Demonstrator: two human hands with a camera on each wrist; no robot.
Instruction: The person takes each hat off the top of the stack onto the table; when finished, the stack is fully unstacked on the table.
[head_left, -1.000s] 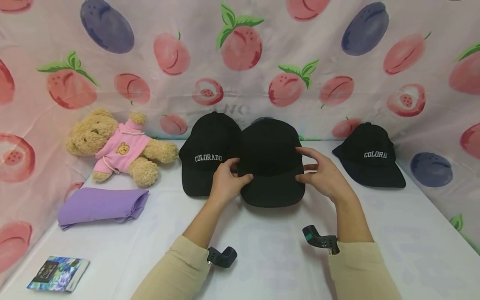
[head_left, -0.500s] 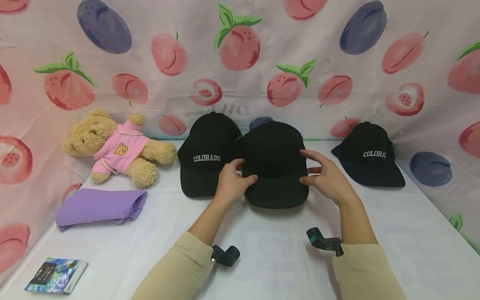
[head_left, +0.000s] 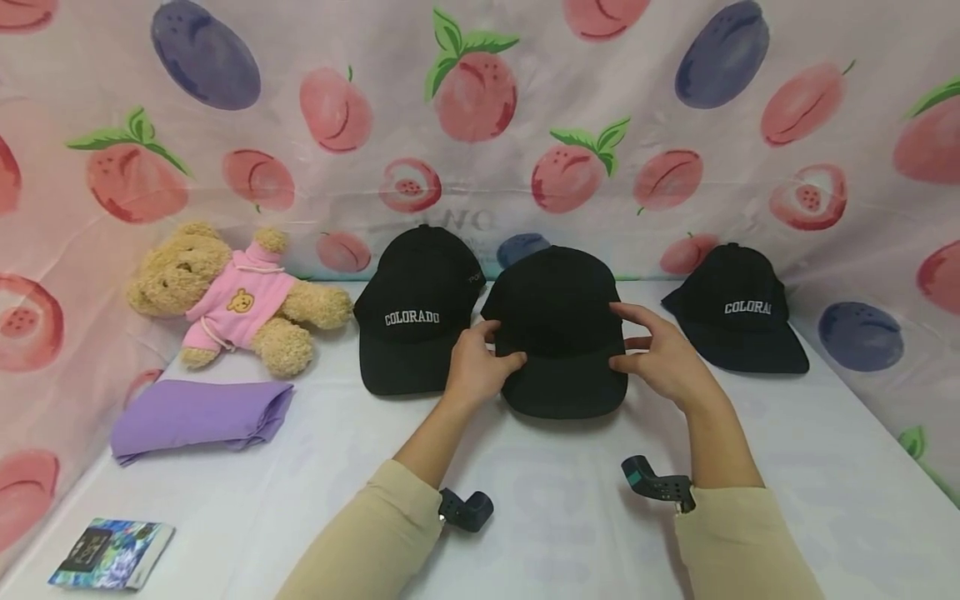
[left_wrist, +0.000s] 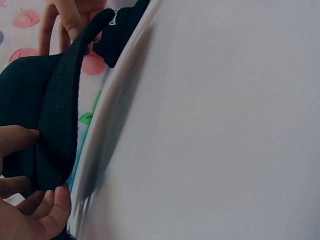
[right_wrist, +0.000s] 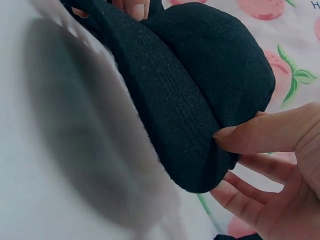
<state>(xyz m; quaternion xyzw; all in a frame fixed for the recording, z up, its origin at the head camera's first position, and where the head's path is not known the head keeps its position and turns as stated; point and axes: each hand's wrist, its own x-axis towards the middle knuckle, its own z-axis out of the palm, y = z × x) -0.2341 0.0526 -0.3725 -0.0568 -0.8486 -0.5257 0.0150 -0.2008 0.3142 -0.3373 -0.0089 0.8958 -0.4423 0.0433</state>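
Evidently for balance, the left hand and right hand, fingers partly curled, pinch opposite sides of the plain-fronted black fabric cap, just above the white-covered table, beside a black, white-lettered cap.

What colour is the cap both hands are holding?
The cap is black; it shows best in the head view.

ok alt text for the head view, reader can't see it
A left hand and a right hand hold a plain black cap by its sides over a white table. A cap lettered COLORADO sits to its left, another lettered cap farther off to its right. A teddy bear, folded purple cloth and small book line the table's left side.
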